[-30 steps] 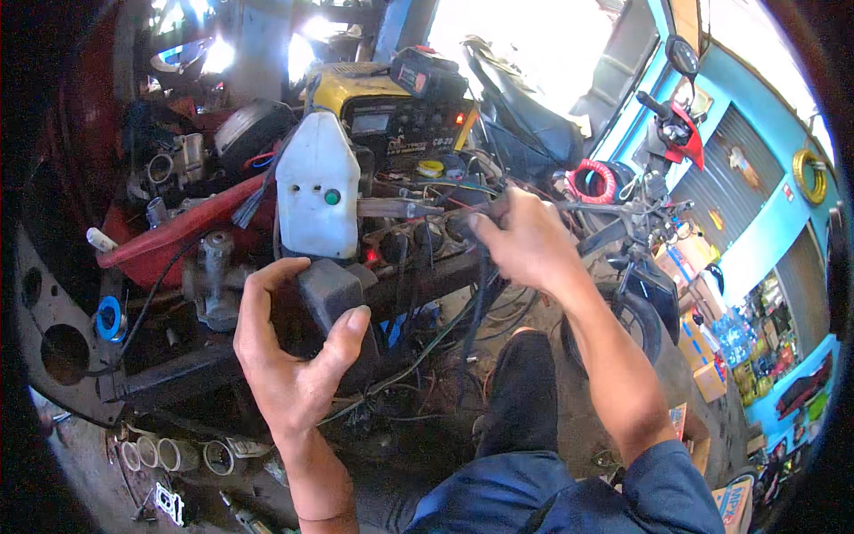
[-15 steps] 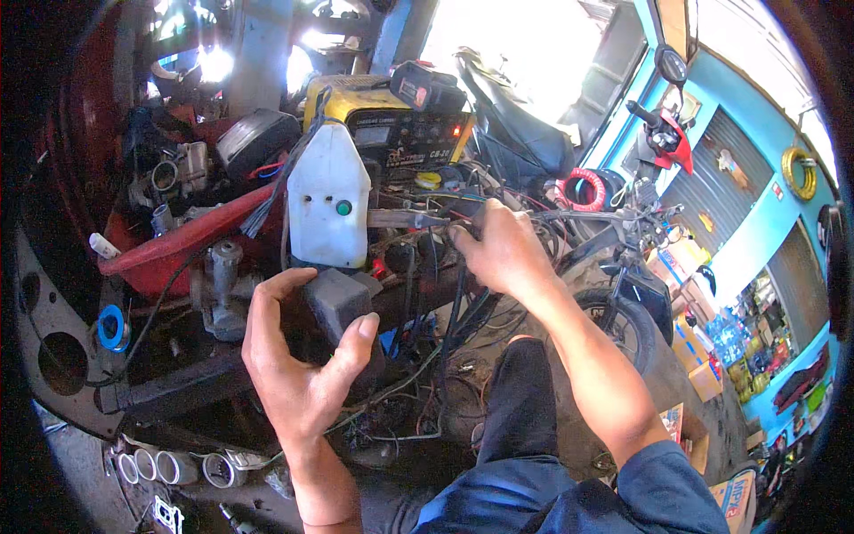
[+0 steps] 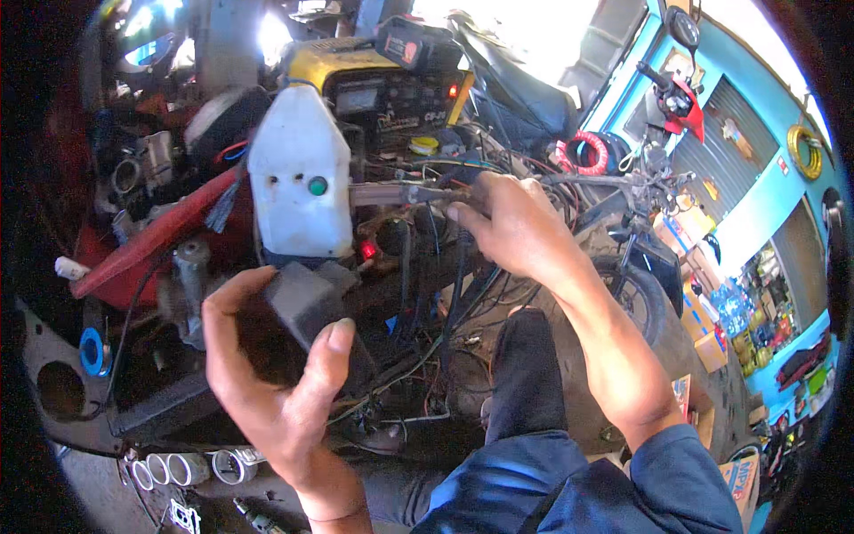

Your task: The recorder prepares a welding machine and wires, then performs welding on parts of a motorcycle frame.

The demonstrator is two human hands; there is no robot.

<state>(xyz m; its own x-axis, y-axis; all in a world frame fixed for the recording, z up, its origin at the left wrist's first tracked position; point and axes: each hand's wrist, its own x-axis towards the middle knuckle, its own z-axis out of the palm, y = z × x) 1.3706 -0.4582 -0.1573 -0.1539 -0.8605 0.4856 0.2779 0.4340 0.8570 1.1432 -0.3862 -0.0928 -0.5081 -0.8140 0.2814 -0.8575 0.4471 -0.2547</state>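
My left hand [image 3: 285, 392] curls its fingers and thumb around a dark grey angular block [image 3: 310, 301]. Directly above the block stands a white plastic housing [image 3: 299, 200] with a pointed top, small dark holes and a round green button [image 3: 318, 186]. I cannot tell whether block and housing are one piece. From the housing's right side a brownish bar [image 3: 381, 195] reaches toward my right hand [image 3: 509, 218]. That hand is closed in a pinch among thin wires [image 3: 445, 165] near the bar's end. Its fingertips partly hide what they hold.
Behind the housing sits a yellow and black battery charger [image 3: 374, 84] with a red light. A red tray [image 3: 160, 227] with metal parts lies left, a blue ring [image 3: 95, 352] below it. Pale rings [image 3: 182, 469] lie on the floor. A motorbike wheel [image 3: 636, 298] stands right.
The whole view has shifted slightly and nearer. My left hand, the grey block and the white housing appear farther left. Both hands keep much the same grip.
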